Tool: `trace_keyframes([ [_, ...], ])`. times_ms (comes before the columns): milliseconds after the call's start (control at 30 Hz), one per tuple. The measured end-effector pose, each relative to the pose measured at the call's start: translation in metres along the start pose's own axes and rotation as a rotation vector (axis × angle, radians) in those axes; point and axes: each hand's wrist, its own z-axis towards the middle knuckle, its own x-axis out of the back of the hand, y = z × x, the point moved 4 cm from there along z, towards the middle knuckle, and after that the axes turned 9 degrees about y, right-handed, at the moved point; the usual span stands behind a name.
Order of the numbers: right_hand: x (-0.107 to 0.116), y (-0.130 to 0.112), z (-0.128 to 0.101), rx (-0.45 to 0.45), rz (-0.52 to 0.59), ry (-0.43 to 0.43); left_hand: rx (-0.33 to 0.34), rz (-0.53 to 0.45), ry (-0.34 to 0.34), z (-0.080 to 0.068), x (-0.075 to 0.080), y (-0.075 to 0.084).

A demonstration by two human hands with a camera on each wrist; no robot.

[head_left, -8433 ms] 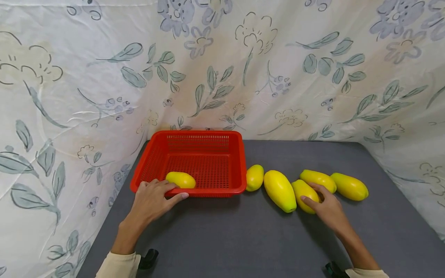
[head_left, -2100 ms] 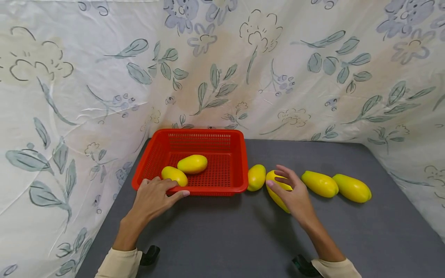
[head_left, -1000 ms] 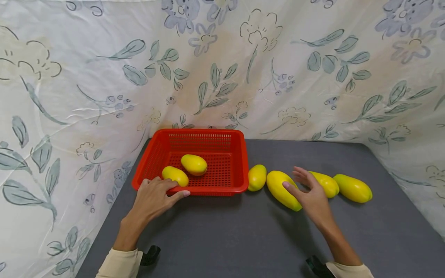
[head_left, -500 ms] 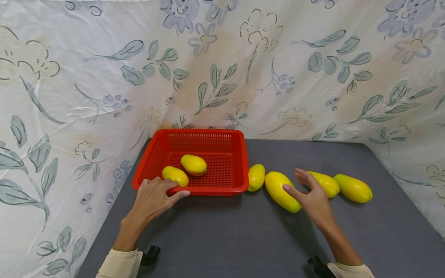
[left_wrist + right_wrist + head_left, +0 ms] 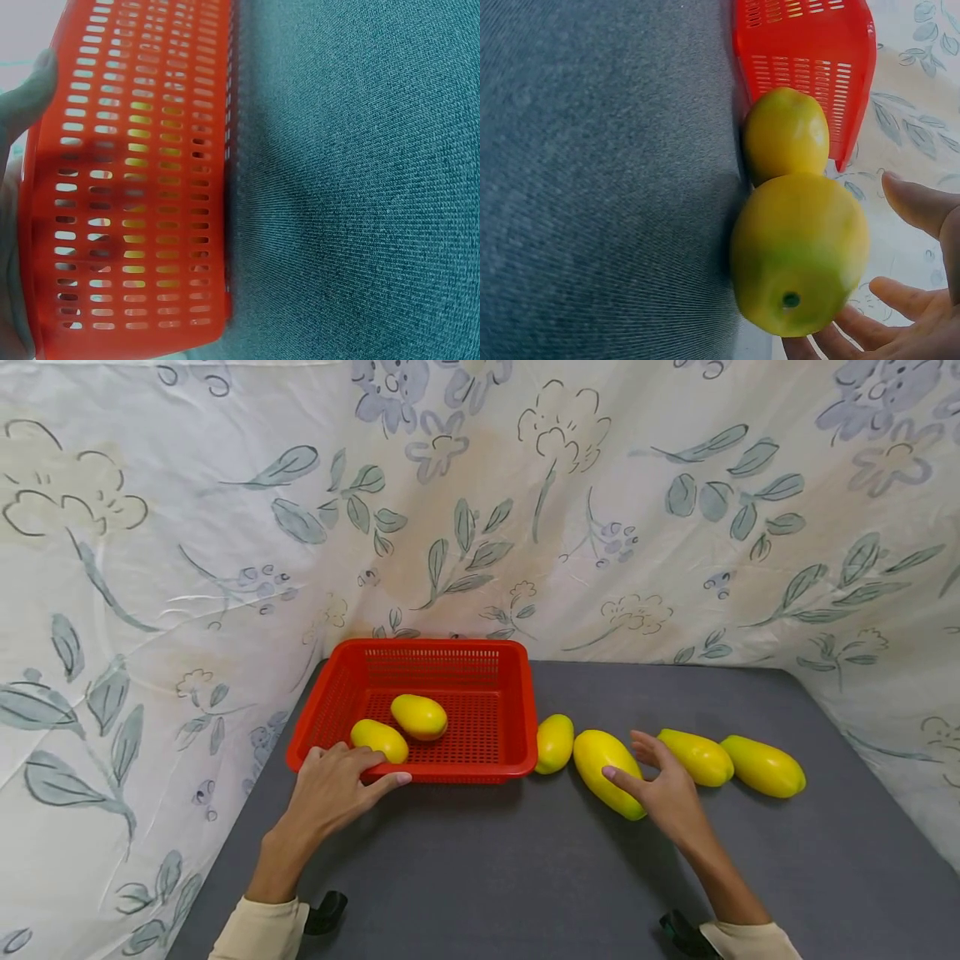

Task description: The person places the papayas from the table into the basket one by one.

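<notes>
A red basket (image 5: 510,727) (image 5: 142,187) (image 5: 810,45) stands at the table's back left with two yellow fruits (image 5: 378,739) (image 5: 419,716) inside. My left hand (image 5: 330,785) (image 5: 30,94) holds its front rim near the left corner, fingers over the edge and thumb along the outside. Right of the basket lie a small yellow fruit (image 5: 553,743) (image 5: 784,135) and, touching it, a large one (image 5: 603,758) (image 5: 799,251). My right hand (image 5: 660,785) (image 5: 930,210) is open and spread around the large fruit's near end, thumb at its side. Two more fruits (image 5: 695,757) (image 5: 763,766) lie further right.
The grey table (image 5: 525,877) (image 5: 360,187) is enclosed by a floral cloth (image 5: 525,527) at the back and both sides. Bare table surface stretches in front of the basket and fruits. Dark wrist-camera mounts show at the bottom edge by both sleeves.
The basket gained a second fruit since the earliest frame. Over the last second my right hand slid slightly left and nearer, closing in on the large fruit. The left hand stayed put.
</notes>
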Motion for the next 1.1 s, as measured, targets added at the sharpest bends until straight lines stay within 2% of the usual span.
trace_keyframes([
  [467,-0.014,0.014,-0.001,-0.044,-0.054,-0.070,-0.003,0.007,0.005,-0.003,-0.003,-0.002],
  [633,-0.014,0.016,0.000,-0.041,-0.087,-0.066,-0.001,0.008,0.009,-0.003,-0.003,-0.002],
  [1100,-0.012,0.017,0.002,-0.081,-0.080,-0.080,0.024,0.009,-0.021,0.000,-0.004,-0.001],
])
